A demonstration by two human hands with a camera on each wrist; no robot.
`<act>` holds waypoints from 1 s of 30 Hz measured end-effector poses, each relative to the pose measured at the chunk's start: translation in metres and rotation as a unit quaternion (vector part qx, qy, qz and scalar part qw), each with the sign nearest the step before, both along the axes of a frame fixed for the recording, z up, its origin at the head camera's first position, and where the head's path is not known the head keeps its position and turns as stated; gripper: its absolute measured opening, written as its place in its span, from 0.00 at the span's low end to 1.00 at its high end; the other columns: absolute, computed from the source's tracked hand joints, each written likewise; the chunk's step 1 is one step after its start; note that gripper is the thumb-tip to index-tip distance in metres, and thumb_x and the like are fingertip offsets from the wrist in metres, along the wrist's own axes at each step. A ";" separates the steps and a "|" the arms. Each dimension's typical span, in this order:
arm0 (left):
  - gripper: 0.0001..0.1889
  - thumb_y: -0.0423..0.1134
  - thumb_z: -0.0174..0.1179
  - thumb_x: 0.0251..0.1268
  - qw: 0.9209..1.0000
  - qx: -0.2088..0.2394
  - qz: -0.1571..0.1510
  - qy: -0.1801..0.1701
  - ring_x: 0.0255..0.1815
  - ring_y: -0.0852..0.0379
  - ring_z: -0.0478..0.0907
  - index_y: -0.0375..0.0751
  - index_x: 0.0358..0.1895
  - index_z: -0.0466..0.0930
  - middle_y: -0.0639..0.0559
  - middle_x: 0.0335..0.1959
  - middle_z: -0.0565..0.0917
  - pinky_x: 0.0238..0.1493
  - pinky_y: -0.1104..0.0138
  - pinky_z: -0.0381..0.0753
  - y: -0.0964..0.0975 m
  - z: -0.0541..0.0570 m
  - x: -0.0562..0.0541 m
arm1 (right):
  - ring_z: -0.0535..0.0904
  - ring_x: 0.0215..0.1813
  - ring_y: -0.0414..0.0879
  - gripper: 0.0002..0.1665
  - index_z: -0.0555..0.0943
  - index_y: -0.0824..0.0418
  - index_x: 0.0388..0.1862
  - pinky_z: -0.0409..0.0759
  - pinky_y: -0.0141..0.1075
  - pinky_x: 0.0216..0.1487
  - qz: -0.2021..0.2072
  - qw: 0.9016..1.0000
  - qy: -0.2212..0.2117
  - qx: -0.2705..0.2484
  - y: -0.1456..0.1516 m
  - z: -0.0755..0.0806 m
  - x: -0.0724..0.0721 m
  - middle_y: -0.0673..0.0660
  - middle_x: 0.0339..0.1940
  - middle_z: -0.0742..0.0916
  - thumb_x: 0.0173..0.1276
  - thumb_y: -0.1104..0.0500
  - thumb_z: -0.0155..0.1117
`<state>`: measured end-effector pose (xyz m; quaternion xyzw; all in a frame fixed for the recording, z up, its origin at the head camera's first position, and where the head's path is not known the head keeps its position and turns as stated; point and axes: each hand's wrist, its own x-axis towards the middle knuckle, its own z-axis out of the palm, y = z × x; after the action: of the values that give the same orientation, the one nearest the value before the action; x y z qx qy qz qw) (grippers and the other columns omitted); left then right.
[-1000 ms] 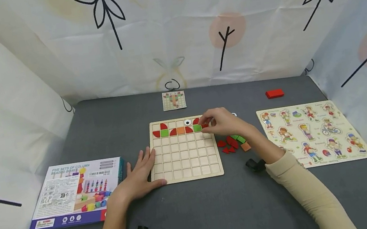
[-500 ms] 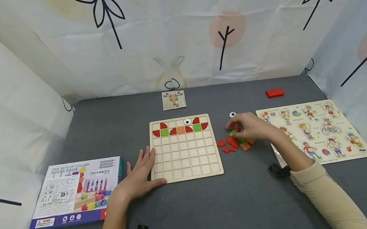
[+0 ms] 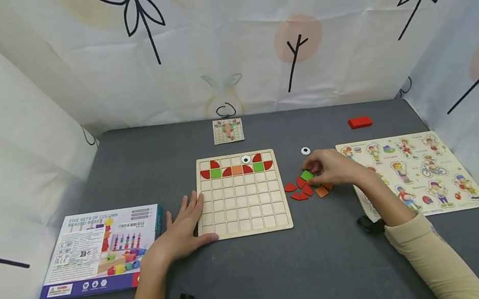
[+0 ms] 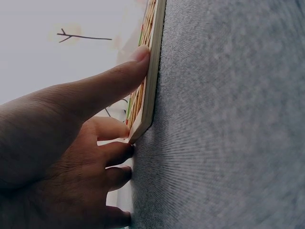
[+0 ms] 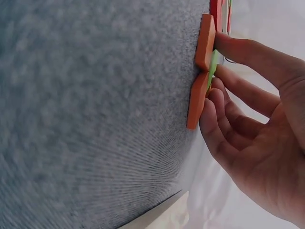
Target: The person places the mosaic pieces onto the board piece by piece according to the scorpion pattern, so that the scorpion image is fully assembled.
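My left hand lies with spread fingers at the left edge of a wooden grid board; in the left wrist view its thumb presses the board's rim. Red, green and orange tiles and a round eye piece fill parts of the board's top two rows. Right of the board, my right hand is at a loose pile of tiles, thumb and forefinger on either side of a green square tile. Red tiles and orange square tiles lie around it. The other fingers curl above the orange tiles.
A small pattern card is behind the board. A second eye piece lies beyond the pile. Further right are a picture puzzle board and a red block. A boxed toy sits at left.
My right hand has withdrawn from the board's upper right to the tile pile, where the green tile has shifted and turned slightly. The left hand has stayed on the board.
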<state>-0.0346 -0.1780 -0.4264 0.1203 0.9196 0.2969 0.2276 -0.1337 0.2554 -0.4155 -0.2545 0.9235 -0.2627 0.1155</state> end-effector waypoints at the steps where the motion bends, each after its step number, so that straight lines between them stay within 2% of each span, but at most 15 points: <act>1: 0.59 0.56 0.73 0.70 1.000 -0.002 0.001 0.000 0.93 0.30 0.31 0.37 0.90 0.43 0.36 0.92 0.40 0.80 0.20 0.24 0.000 0.000 0.000 | 0.86 0.41 0.47 0.17 0.91 0.66 0.50 0.84 0.39 0.45 -0.003 1.000 -0.001 0.002 0.000 0.000 0.000 0.57 0.38 0.91 0.63 0.63 0.83; 6: 0.60 0.58 0.74 0.69 1.000 0.006 0.002 0.007 0.93 0.31 0.30 0.38 0.90 0.43 0.37 0.93 0.40 0.80 0.21 0.23 -0.002 -0.006 0.000 | 0.86 0.39 0.47 0.16 0.91 0.66 0.48 0.84 0.38 0.43 -0.009 1.000 0.007 0.008 -0.002 -0.001 -0.001 0.57 0.36 0.91 0.63 0.63 0.83; 15: 0.63 0.69 0.72 0.64 0.999 0.031 -0.004 0.032 0.94 0.32 0.31 0.42 0.91 0.44 0.40 0.93 0.41 0.79 0.21 0.20 -0.009 -0.023 -0.002 | 0.85 0.38 0.47 0.14 0.90 0.68 0.49 0.84 0.39 0.43 -0.010 1.000 0.001 0.013 -0.004 0.001 0.000 0.58 0.36 0.91 0.64 0.67 0.77; 22: 0.62 0.66 0.72 0.66 0.999 0.015 -0.001 0.035 0.94 0.35 0.31 0.43 0.91 0.44 0.42 0.93 0.41 0.81 0.22 0.22 -0.008 -0.025 -0.001 | 0.81 0.36 0.42 0.16 0.90 0.66 0.52 0.80 0.35 0.40 -0.014 1.000 0.000 -0.003 -0.006 0.000 -0.001 0.55 0.35 0.90 0.65 0.67 0.75; 26: 0.62 0.62 0.74 0.67 1.000 0.007 -0.002 0.028 0.94 0.34 0.31 0.41 0.91 0.43 0.41 0.93 0.40 0.81 0.22 0.22 -0.007 -0.024 -0.002 | 0.80 0.35 0.43 0.16 0.90 0.65 0.53 0.78 0.32 0.38 -0.007 0.999 0.007 -0.033 -0.013 0.002 -0.002 0.56 0.35 0.90 0.66 0.67 0.74; 30: 0.60 0.58 0.73 0.68 1.000 -0.001 0.001 0.022 0.94 0.35 0.31 0.41 0.90 0.43 0.41 0.93 0.40 0.82 0.23 0.24 -0.005 -0.022 -0.002 | 0.82 0.38 0.44 0.17 0.90 0.64 0.54 0.80 0.32 0.40 0.013 0.997 0.005 -0.070 -0.025 0.005 -0.004 0.57 0.39 0.91 0.66 0.67 0.73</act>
<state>-0.0365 -0.1835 -0.4485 0.1256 0.9249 0.2932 0.2068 -0.1373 0.2300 -0.4109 -0.2748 0.9002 -0.3238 0.0961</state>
